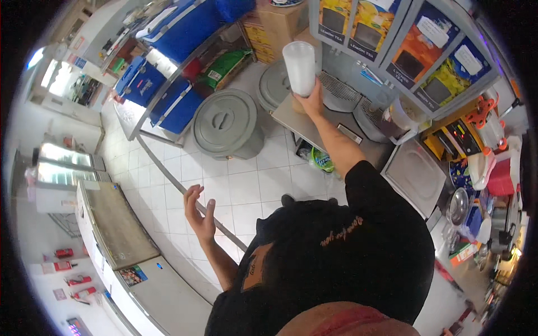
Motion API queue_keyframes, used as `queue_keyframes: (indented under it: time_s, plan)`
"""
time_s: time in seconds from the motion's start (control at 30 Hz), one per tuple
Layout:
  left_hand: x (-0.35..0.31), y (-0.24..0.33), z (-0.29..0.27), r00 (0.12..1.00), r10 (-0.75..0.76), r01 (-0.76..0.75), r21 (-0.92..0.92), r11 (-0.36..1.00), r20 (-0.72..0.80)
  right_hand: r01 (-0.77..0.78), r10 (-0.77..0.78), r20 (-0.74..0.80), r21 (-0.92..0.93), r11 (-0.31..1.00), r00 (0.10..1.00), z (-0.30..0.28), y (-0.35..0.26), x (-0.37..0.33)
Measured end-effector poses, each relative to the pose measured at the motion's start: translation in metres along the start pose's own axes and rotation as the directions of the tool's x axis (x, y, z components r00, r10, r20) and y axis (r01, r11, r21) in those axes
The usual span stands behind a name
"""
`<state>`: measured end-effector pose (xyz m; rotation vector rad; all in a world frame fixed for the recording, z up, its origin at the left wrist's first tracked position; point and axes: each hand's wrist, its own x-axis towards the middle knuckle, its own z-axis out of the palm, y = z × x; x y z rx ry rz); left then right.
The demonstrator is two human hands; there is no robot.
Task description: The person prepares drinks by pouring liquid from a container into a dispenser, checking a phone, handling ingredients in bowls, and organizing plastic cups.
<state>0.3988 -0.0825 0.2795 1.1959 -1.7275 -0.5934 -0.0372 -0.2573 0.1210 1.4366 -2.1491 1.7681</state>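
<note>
My right hand (311, 101) reaches far out with its fingers wrapped round the lower part of a tall, whitish translucent plastic cup (301, 64). Whether it is one cup or a stack, I cannot tell. The cup is raised above the corner of a metal counter (336, 120), beside a grey drink dispenser (386, 39) with drip trays (339, 92). My left hand (200, 211) hangs in the air over the tiled floor, its fingers apart and loosely bent, with nothing in it.
Two grey lidded bins (224, 123) (274, 84) stand beyond the counter. Blue cooler boxes (179, 28) fill a metal rack at the far left. White chest freezers (117, 224) line the left side. Cluttered kitchen goods, with a red funnel-shaped item (500, 176), crowd the right.
</note>
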Motion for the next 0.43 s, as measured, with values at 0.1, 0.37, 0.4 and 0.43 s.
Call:
queue_keyframes:
  time_s: [0.1, 0.37, 0.4, 0.43]
  plan:
    - [0.012, -0.016, 0.004, 0.997, -0.019, 0.013, 0.075, 0.997, 0.075, -0.040, 0.040, -0.004, -0.241, 0.970, 0.999, 0.003, 0.012, -0.013]
    - [0.067, -0.019, 0.126, 0.742, 0.214, -0.107, -0.202, 0.973, 0.635, -0.015, 0.066, 0.229, -0.217, 0.976, 0.971, -0.076, 0.034, -0.143]
    - [0.071, -0.015, 0.151, 0.677, 0.271, -0.133, -0.248, 0.960, 0.684, -0.075, 0.139, 0.344, -0.192, 0.978, 0.929, -0.100, 0.045, -0.164]
    - [0.072, -0.010, 0.176, 0.602, 0.325, -0.148, -0.298, 0.943, 0.729, -0.139, 0.210, 0.280, -0.253, 0.957, 0.937, -0.131, 0.055, -0.185]
